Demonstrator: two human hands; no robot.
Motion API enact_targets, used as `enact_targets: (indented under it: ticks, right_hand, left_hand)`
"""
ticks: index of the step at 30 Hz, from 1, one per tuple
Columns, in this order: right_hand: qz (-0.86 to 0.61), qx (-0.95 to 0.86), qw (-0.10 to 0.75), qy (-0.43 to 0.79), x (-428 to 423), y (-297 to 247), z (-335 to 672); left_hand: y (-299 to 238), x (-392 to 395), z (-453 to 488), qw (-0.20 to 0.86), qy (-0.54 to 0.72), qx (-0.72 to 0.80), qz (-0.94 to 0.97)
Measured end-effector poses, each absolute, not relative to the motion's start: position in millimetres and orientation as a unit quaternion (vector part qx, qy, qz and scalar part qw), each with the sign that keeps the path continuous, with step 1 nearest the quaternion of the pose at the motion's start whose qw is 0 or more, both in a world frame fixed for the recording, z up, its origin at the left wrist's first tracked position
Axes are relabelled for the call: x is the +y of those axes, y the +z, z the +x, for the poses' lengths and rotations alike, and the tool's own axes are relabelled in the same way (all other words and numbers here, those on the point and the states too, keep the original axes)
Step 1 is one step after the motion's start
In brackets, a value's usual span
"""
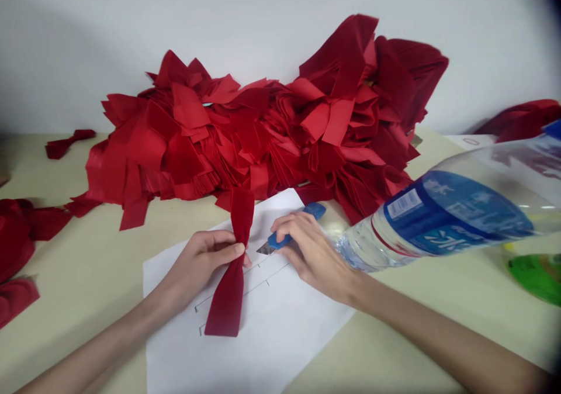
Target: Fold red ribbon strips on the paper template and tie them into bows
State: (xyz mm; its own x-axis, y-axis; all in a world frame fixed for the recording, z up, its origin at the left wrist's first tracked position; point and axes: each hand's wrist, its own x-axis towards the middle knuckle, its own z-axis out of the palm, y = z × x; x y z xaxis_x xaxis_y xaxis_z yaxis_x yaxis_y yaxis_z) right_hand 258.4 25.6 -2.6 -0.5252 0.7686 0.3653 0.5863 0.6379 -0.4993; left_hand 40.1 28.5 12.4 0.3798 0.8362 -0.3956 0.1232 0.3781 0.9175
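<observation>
Right now, our left hand [197, 265] pinches one red fabric strip [232, 289] on one paper sheet [280, 335] toward the desk's [87, 277] near edge; our right hand [311, 253] grips one blue utility knife [287, 236] (one water bottle [447, 218] crowds just beside it).

This looks like a small craft workroom or piece-work workshop; a long cream bench [74, 259] stands against a plain white wall [131, 37]; a great heap of cut red fabric strips [245, 137] is piled along the wall at the far side; more red fabric [13, 242] lies at the left, and another bundle [521, 119] at the far right; near the middle, a white paper sheet [298, 335] ruled with guide lines and a blue-handled utility knife [280, 239] show handwork; a plastic water bottle [447, 218] sits at the near right.
</observation>
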Motion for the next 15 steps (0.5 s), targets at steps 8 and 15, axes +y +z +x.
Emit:
enact_targets:
  ticks: [8,15]
  right_hand:
    - [-0.378,-0.875,0.272,0.136,26.7,-7.6,261.3]
    - [-0.371,-0.893,0.233,0.101,27.3,-9.7,260.4]
  left_hand:
    - [16.5,28.2,43.3,0.649,0.264,0.502,0.507]
    - [18.3,19.3,49.0,0.61,0.226,0.527,0.547]
